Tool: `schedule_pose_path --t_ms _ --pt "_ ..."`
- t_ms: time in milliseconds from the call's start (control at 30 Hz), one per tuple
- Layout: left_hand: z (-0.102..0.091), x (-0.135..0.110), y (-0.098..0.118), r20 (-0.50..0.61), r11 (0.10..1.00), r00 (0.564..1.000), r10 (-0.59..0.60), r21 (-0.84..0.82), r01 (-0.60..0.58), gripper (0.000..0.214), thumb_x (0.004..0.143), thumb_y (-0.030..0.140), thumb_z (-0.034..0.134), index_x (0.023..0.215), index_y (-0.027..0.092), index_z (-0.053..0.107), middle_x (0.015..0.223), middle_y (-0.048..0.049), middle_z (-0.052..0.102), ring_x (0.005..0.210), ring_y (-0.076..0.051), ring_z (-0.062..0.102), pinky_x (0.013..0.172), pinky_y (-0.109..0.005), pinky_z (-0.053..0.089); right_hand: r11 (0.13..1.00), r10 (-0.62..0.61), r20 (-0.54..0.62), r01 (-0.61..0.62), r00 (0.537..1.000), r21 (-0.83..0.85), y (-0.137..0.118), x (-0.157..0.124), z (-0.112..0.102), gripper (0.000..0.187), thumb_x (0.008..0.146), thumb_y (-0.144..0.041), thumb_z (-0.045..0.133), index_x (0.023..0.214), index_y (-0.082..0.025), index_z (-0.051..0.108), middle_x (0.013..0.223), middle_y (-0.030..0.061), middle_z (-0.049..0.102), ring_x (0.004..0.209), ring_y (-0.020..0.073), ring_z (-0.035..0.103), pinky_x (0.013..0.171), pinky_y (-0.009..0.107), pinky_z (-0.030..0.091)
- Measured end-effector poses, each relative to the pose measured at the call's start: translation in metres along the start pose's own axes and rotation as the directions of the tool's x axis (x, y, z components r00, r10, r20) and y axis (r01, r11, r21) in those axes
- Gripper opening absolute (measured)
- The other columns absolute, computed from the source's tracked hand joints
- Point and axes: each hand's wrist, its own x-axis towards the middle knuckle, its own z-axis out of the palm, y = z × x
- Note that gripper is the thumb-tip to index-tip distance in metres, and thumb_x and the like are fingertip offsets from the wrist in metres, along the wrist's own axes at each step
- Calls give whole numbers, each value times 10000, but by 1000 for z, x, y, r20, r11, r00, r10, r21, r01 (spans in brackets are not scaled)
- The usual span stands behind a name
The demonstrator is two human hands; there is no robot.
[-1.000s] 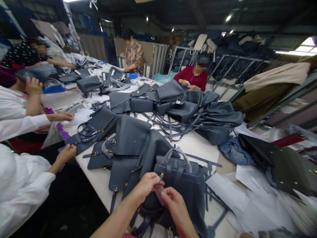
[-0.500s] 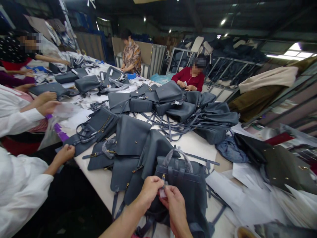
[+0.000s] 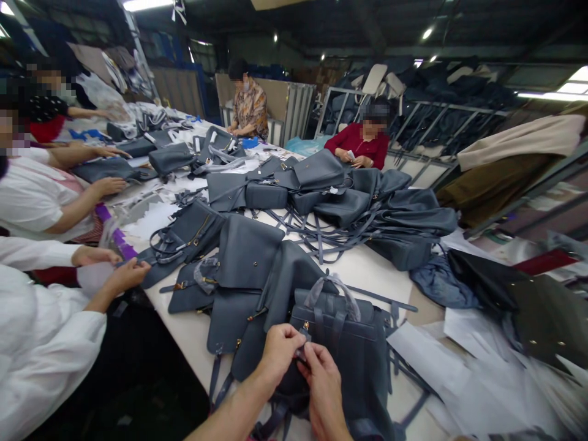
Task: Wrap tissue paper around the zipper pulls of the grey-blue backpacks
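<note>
A dark blue-grey backpack lies in front of me, straps and a wrapped carry handle on top. My left hand is closed in a pinch at the leather zipper pull that hangs from a gold-coloured zipper end. Just right of it and lower, my right hand pinches the lower end of the same pull. Both sets of fingertips nearly meet over the backpack's left side. Whether a scrap of wrapping is also between the fingers cannot be made out.
More blue-grey bags lie close on the left, and a heap of them with loose straps lies beyond. White paper sheets and a dark olive bag are at right. Co-workers in white sleeves handle pieces along the left edge.
The pale wrapping seen at the zipper pull earlier no longer shows; my fingers are closer together. At left, the nearest co-worker's two hands now hold a pale sheet. The view has shifted slightly.
</note>
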Motion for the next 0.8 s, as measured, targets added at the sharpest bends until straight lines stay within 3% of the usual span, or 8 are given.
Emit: schedule_pose_path --t_ms 167,400,533,800 --pt "3 3 0 -31 1000 999 8 16 -8 138 578 220 644 532 178 521 508 35 538 497 -121 516 505 -240 408 994 77 -18 -75 997 76 -6 6 0 528 451 -601 834 711 -167 681 665 8 688 663 149 613 563 225 501" --pt "6 6 4 -70 999 997 -10 34 13 134 567 192 642 530 178 514 485 39 540 465 -110 513 484 -229 403 973 158 -2 -156 987 170 -7 13 -1 549 497 -578 811 838 -162 700 728 40 734 682 163 652 556 230 505" --pt "6 6 6 -72 999 997 -30 32 33 148 566 198 653 525 176 513 480 33 550 453 -106 510 477 -228 393 956 214 31 -216 976 197 -5 16 0 536 456 -500 855 840 -152 718 686 28 722 615 122 622 516 189 468" --pt "3 8 3 -53 999 998 -40 22 41 155 577 216 643 538 188 496 443 41 534 431 -104 495 471 -226 369 969 232 -29 -228 972 91 -8 23 8 516 447 -522 845 788 -151 733 493 -40 565 478 79 503 424 163 399"
